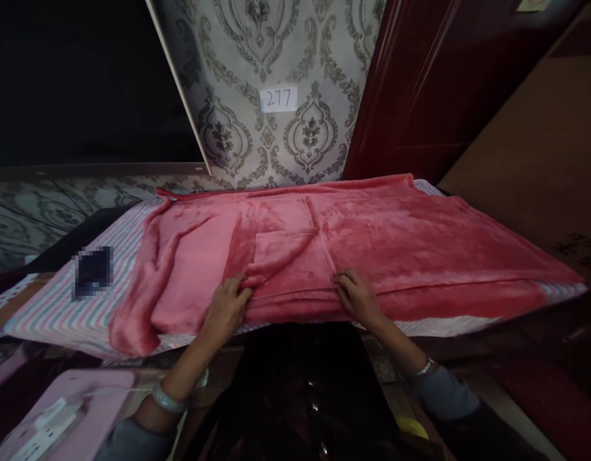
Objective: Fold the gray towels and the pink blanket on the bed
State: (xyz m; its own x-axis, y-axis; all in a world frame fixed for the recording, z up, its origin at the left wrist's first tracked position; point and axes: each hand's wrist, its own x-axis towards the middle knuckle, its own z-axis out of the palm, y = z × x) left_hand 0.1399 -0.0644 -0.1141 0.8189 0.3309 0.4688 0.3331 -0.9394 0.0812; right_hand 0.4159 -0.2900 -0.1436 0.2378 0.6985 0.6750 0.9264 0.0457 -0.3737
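Observation:
A pink plush robe or blanket-like garment (pixel 396 237) lies spread across a striped cloth, partly folded, with a patch like a pocket near its middle. At its near edge my left hand (pixel 226 304) has its fingers pinched on a fold of the plush fabric. My right hand (pixel 356 296) pinches the same near layer farther right, by a seam. Between the hands the fabric lies in several stacked layers. A rolled, bunched strip of the plush lies at the left end. Which part of the garment each hand grips is unclear.
The striped cloth (pixel 50 307) covers the table. A blurred dark object (pixel 92 272) lies on its left part. Behind are a large black screen (pixel 84 83), a patterned wall with a paper label (pixel 278 99) and a dark red door (pixel 420 77). A power strip (pixel 50 429) rests on a pink stool (pixel 103 403).

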